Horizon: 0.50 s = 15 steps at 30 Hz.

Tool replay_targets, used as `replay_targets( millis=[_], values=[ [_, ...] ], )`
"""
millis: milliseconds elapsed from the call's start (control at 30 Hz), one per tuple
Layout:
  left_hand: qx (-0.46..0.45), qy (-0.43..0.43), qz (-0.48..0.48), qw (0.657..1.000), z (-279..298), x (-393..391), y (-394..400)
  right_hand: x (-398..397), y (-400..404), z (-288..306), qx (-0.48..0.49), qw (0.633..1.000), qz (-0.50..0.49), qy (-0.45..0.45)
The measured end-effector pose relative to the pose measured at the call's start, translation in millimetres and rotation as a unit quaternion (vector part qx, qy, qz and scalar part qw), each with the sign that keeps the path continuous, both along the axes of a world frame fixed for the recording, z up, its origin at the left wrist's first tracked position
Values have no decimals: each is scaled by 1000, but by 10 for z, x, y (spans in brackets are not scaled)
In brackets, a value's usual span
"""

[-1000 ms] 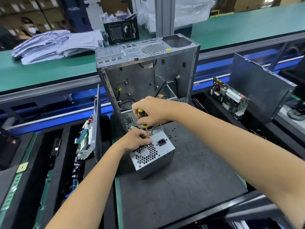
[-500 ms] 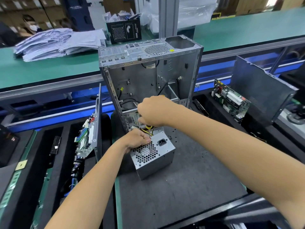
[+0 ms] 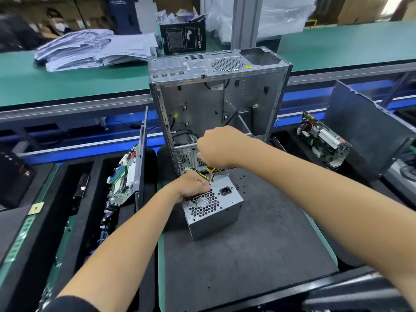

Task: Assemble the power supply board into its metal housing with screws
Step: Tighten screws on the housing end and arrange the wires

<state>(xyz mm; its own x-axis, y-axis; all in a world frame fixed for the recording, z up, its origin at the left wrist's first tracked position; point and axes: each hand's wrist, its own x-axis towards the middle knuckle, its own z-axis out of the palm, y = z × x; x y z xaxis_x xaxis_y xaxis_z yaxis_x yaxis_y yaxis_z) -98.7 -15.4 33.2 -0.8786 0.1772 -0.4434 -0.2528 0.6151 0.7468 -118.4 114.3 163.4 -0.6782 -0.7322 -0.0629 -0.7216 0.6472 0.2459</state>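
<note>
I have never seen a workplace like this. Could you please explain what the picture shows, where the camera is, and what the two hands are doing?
The camera sits on the worker's head and looks down, so you see their own arms. There is no robot. On the dark mat stands a small metal box, the power supply housing, with a fan grille and a socket. The left hand grips its top corner to steady it. The right hand holds a screwdriver with a yellow and black handle, its tip pointing down at the top of the housing. Behind stands an open, empty computer case. Circuit boards rest at the sides.
</note>
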Motion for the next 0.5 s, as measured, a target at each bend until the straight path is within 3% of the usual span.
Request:
replay_targets(
  millis=[200, 333, 500],
  values=[
    [-25, -10, -5, 1000, 40, -7, 18, -2, -13, 43, 6, 994, 16, -106],
    [-55, 8, -11, 998, 50, -34, 59, 38, -54, 42, -20, 998, 37, -52],
    [-66, 7, -10, 998, 67, -18, 82, 7, -93, 50, 29, 999, 19, -39]
  ],
)
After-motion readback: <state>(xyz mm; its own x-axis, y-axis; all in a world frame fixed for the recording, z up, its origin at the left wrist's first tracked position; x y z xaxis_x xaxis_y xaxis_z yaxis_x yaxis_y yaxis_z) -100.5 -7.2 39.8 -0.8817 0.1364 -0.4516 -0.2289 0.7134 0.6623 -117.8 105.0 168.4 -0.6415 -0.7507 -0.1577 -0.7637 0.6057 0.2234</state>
